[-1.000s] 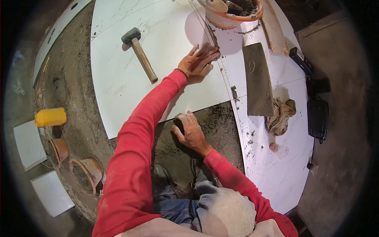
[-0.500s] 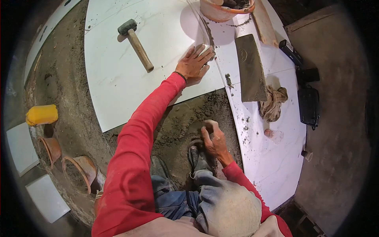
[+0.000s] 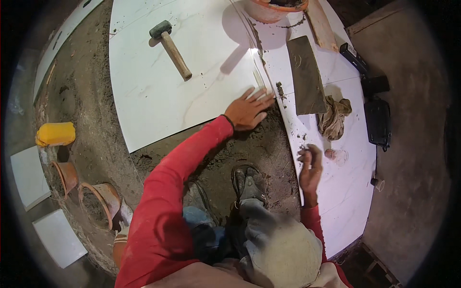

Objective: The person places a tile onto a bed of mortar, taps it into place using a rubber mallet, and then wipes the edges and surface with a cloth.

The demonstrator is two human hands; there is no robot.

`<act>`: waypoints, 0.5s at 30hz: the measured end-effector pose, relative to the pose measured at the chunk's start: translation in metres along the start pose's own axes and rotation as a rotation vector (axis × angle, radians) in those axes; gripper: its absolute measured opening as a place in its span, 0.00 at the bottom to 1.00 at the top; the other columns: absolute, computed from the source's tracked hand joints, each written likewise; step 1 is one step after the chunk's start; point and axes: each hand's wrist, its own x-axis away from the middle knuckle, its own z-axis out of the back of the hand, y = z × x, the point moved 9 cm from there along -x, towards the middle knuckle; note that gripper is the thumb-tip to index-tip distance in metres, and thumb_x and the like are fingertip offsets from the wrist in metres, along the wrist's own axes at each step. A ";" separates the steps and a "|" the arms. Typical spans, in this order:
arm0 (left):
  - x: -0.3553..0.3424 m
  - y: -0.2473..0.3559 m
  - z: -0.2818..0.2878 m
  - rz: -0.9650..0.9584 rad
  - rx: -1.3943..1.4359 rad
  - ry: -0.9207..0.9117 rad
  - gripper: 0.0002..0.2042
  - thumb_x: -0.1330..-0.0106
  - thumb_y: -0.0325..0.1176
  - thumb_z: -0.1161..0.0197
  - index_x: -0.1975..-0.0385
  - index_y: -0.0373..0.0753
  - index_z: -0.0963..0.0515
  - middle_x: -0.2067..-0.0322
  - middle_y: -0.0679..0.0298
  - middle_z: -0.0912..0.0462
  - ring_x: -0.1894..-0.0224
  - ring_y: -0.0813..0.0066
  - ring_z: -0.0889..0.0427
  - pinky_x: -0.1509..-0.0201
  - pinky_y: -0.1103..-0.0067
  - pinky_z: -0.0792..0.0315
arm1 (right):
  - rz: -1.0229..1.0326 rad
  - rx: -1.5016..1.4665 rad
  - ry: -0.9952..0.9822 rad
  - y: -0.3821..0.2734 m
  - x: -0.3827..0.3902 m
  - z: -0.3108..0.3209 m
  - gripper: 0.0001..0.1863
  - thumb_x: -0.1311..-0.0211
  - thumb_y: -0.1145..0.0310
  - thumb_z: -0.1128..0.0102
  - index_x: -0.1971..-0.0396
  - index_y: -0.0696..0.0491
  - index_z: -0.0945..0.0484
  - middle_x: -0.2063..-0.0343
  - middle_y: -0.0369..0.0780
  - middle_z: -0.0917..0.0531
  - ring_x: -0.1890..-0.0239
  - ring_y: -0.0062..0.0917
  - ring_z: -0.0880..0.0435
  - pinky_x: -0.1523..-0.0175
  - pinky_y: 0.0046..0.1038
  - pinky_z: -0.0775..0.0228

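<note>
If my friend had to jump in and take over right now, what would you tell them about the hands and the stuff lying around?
Left hand: open, flat on the corner of the large white tile, beside the seam.
Right hand: open, empty, raised over the edge of the right-hand tile.
Mallet lies on the large tile. Trowel and rag lie on the right-hand tile, orange bucket at the top.
Done: both tiles lie side by side.
Left: bare mortar bed in front of the shoes has no tile.
</note>
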 end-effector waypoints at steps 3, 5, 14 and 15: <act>0.032 0.025 -0.003 -0.057 0.157 -0.114 0.29 0.19 0.46 0.63 0.21 0.43 0.48 0.20 0.60 0.50 0.18 0.58 0.55 0.16 0.59 0.66 | 0.100 -0.002 0.078 -0.021 -0.014 0.034 0.18 0.19 0.62 0.50 0.42 0.61 0.28 0.60 0.43 0.16 0.61 0.24 0.17 0.54 0.27 0.23; 0.051 0.045 0.011 -0.119 0.233 -0.151 0.29 0.18 0.45 0.63 0.21 0.43 0.49 0.21 0.56 0.49 0.18 0.56 0.55 0.16 0.58 0.65 | 0.124 0.036 0.161 -0.027 -0.031 0.059 0.19 0.19 0.61 0.49 0.42 0.62 0.27 0.58 0.43 0.17 0.58 0.25 0.17 0.53 0.28 0.22; 0.108 0.056 0.323 -0.060 0.154 0.009 0.30 0.19 0.50 0.64 0.25 0.38 0.39 0.24 0.49 0.40 0.22 0.53 0.42 0.17 0.58 0.59 | 0.179 0.797 0.280 0.023 -0.156 0.093 0.32 0.31 0.55 0.38 0.34 0.58 0.32 0.37 0.55 0.26 0.34 0.50 0.28 0.30 0.49 0.36; 0.121 0.046 0.354 0.070 0.279 0.077 0.32 0.19 0.53 0.64 0.25 0.37 0.38 0.26 0.47 0.38 0.23 0.53 0.39 0.18 0.59 0.55 | 0.098 0.831 0.209 0.052 -0.170 0.095 0.37 0.34 0.52 0.36 0.31 0.57 0.34 0.32 0.55 0.31 0.31 0.49 0.32 0.28 0.50 0.39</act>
